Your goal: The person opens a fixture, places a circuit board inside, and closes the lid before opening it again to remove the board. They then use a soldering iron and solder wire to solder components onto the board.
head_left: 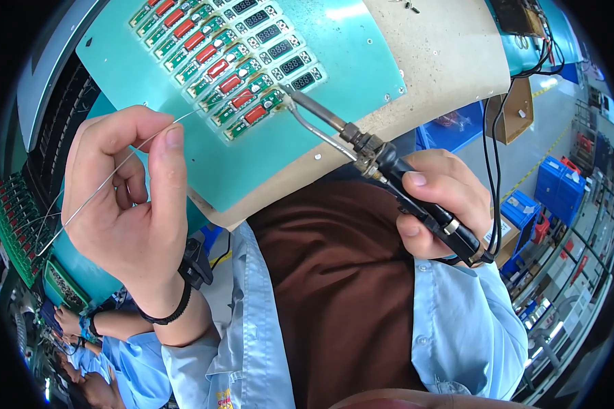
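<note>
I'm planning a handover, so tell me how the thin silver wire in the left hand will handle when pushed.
The wire probably bends easily, being so thin and slightly curved. It's likely light: the left hand pinches it between thumb and forefinger. Pushed end-on, its long slender stretch may buckle.

A grey floor (542,123) with yellow lines (544,88) stretches past blue crates (558,189) and an open cardboard box (514,123).

Electronics wkshop, factory-type: PCBs (230,84) in rows w/ soldering iron (389,163), co-workers (138,365) in blue shirts, blue bins (559,189), yellow flr line (543,91).
</note>
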Demonstrator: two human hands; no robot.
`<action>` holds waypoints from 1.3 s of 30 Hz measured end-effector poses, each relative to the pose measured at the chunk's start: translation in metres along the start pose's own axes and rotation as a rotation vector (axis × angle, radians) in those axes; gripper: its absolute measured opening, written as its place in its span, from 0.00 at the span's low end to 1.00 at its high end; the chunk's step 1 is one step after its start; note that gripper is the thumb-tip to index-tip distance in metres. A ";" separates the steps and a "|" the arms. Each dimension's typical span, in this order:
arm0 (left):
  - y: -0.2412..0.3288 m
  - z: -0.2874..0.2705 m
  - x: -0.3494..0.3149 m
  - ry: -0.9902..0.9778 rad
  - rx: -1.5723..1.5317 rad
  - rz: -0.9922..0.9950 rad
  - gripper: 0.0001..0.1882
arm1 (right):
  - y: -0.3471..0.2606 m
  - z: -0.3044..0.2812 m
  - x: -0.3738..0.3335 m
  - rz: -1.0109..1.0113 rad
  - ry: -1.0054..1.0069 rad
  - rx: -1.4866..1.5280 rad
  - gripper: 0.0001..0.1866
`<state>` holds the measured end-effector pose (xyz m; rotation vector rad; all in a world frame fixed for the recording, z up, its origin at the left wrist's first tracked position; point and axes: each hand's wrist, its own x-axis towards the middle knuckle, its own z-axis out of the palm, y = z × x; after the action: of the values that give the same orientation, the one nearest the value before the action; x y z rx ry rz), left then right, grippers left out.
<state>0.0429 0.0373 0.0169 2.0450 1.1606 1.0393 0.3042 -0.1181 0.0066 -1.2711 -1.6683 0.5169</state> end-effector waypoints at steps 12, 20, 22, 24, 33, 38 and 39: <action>0.002 -0.002 -0.002 -0.179 0.087 0.061 0.05 | 0.004 0.006 -0.001 -0.003 -0.053 0.000 0.18; 0.002 0.000 -0.001 -0.176 0.089 0.071 0.05 | 0.003 0.007 0.000 0.004 -0.051 -0.006 0.19; 0.002 0.001 -0.001 -0.171 0.083 0.076 0.05 | 0.003 0.007 0.001 0.003 -0.044 -0.003 0.19; 0.002 0.001 -0.001 -0.168 0.090 0.080 0.05 | 0.003 0.007 0.000 0.002 -0.045 -0.002 0.19; 0.004 0.003 0.002 -0.158 0.108 0.084 0.05 | 0.003 0.007 0.001 0.005 -0.050 0.006 0.19; -0.002 0.007 0.001 -0.047 0.030 0.065 0.07 | 0.004 0.004 0.001 -0.022 -0.023 0.024 0.19; -0.002 0.006 0.001 -0.046 0.031 0.065 0.07 | 0.004 0.003 0.001 -0.023 -0.024 0.024 0.19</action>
<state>0.0476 0.0388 0.0128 2.1321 1.1000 1.0054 0.3033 -0.1149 0.0029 -1.2311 -1.6898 0.5391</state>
